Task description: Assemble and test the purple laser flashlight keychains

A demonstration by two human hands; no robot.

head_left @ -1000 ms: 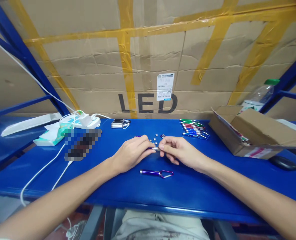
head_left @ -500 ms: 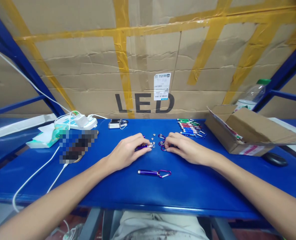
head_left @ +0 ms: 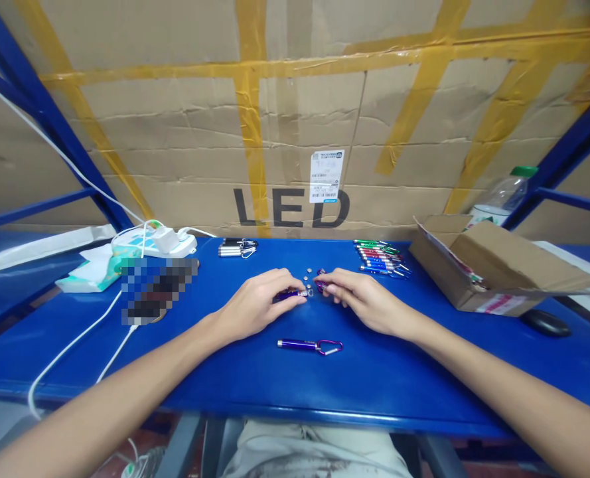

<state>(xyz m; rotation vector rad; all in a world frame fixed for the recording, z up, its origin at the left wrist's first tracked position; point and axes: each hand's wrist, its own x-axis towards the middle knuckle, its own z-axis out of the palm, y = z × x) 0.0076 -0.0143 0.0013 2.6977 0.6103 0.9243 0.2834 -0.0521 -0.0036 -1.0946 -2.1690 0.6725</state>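
Note:
My left hand [head_left: 257, 295] is closed round a purple penlight tube [head_left: 291, 293], its open silver end pointing right. Small round button cells [head_left: 309, 270] lie on the table between my hands. The fingers of my right hand [head_left: 357, 292] are pinched at a purple carabiner clip [head_left: 320, 287], partly hidden by the fingertips. Another purple clip [head_left: 320, 271] shows just behind them. Closer to the table's front edge, a whole purple penlight [head_left: 298, 344] with its carabiner lies flat.
Coloured penlights [head_left: 377, 255] lie in a row at the back right, beside an open cardboard box [head_left: 454, 272]. Black and silver penlights [head_left: 232, 251] lie at the back left. A phone [head_left: 160, 292], power strip [head_left: 175, 245] and white cables occupy the left; a black mouse [head_left: 546, 322] sits right.
My right hand has shifted slightly left, its fingers closing on a purple clip near the tube's open end. My left hand keeps its hold on the tube. The camera view has shifted a little.

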